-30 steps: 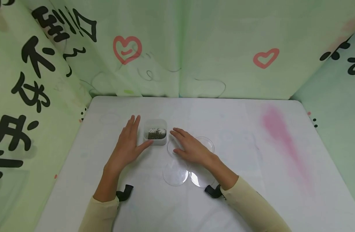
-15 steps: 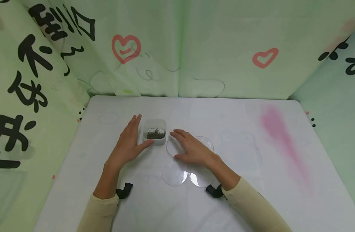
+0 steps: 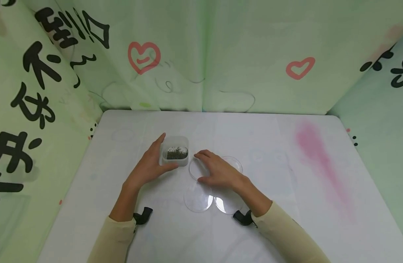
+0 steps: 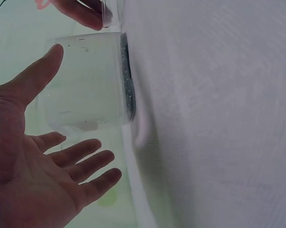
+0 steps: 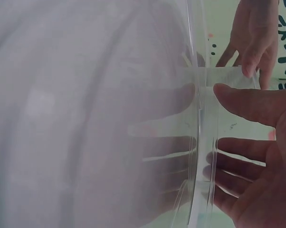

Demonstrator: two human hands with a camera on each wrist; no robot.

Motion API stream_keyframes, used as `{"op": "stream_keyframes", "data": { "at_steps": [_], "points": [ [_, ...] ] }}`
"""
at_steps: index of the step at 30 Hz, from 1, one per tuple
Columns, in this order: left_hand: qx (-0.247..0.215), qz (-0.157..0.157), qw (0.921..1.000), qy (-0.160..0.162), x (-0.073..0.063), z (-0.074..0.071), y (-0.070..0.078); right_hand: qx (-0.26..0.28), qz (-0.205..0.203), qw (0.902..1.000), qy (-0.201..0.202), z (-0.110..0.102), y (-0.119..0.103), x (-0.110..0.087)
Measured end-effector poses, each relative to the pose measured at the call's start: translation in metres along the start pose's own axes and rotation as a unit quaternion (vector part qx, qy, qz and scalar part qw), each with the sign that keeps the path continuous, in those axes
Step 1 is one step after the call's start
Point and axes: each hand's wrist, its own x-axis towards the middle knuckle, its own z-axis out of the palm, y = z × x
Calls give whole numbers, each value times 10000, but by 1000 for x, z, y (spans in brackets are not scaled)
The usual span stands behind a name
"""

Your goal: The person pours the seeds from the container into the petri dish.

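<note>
Translucent plastic box, small, squarish and round-cornered, holds a patch of dark granular matter and stands on the white table. Beside the box on its left, the left hand cups it with straight fingers along its side and thumb at its near corner, though actual contact cannot be told. Just right of the box, the right hand lies spread with relaxed fingers over a clear round dish, gripping nothing.
</note>
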Motion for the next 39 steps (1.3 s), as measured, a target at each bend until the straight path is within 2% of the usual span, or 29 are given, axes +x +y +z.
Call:
{"op": "stream_keyframes", "data": {
  "at_steps": [7, 21, 29, 39],
  "points": [
    [-210, -335, 9992, 40, 7, 1, -2, 42, 29, 10000, 23, -1, 1, 1],
    [-625, -601, 9961, 151, 9, 1, -3, 76, 28, 9999, -146, -5, 4, 1],
    [-768, -360, 9955, 412, 4, -5, 4, -23, -38, 9997, -261, -10, 4, 4],
    [-729, 20, 9957, 567, 1, -3, 15, -143, -70, 9994, -303, -13, 0, 6]
  ]
}}
